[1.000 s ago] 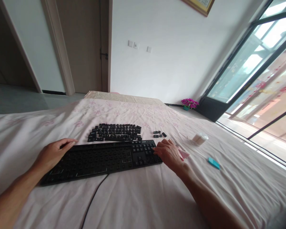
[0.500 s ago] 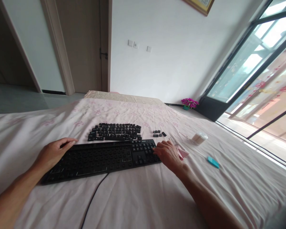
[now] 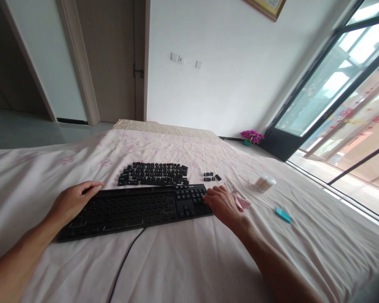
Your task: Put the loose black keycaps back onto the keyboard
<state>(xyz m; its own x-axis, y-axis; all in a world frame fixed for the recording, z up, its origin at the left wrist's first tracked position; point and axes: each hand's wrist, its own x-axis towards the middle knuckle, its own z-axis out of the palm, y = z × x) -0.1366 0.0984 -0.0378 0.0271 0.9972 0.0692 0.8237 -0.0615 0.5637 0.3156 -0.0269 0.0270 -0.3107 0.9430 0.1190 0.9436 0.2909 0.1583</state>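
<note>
Black keyboard, corner behind left hand, right hand with fingertips unclear

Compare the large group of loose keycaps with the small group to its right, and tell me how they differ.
The large group holds dozens of keycaps; the small group only a few.
The large group is packed in rows; the small group has wider gaps and one slanted keycap.
The large group includes a long bar; the small group has only short pieces.
Both are black and lie on the bedsheet.
</note>
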